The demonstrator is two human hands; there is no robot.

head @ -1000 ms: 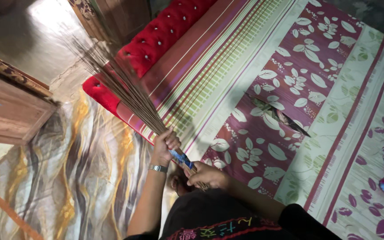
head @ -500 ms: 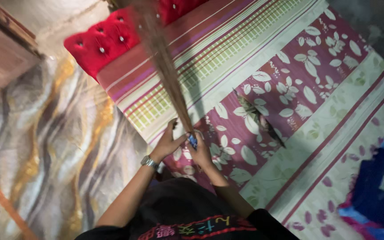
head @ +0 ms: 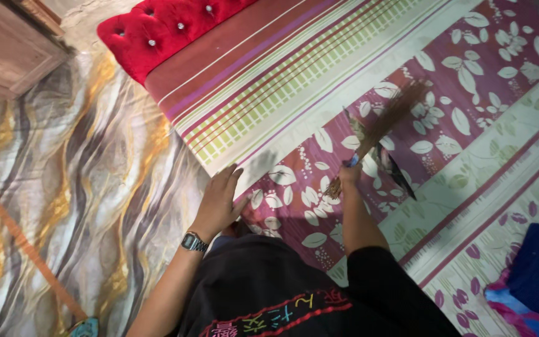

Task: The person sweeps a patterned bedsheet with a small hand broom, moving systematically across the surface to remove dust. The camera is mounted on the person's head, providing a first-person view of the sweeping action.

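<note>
On the bed sheet (head: 469, 162), our right hand (head: 349, 172) grips the stick broom (head: 382, 128). Our left hand (head: 218, 201) lies open at the sheet's edge.

The single head-worn camera looks steeply down from above the person's chest onto the near edge of the bed (head: 319, 81), close in, with the patterned floor (head: 76, 187) to the bed's left.
</note>
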